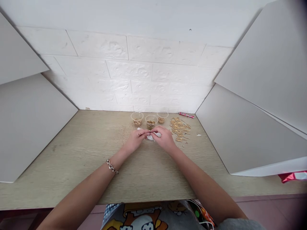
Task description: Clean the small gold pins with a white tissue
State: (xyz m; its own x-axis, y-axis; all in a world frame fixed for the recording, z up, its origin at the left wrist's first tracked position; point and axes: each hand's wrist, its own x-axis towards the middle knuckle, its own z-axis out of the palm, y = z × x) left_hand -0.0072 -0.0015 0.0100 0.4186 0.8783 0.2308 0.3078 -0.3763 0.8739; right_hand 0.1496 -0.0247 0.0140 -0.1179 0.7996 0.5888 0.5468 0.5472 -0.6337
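Observation:
My left hand (136,138) and my right hand (164,138) meet over the far middle of a wooden tabletop (96,159). Both have their fingertips pinched together around a tiny item that I cannot make out. A small white scrap (151,137) lies under the fingertips. A chain bracelet (112,166) circles my left wrist. Just beyond the hands stand three clear plastic cups (151,121) holding small golden pieces. A loose pile of thin golden sticks (179,127) lies to the right of my right hand.
A red, patterned pen-like stick (186,115) lies against the white brick-pattern back wall. White panels (31,121) close in the left and right sides. A red shiny wrapper (292,176) shows at the far right edge. A printed cloth (144,217) lies below the near table edge.

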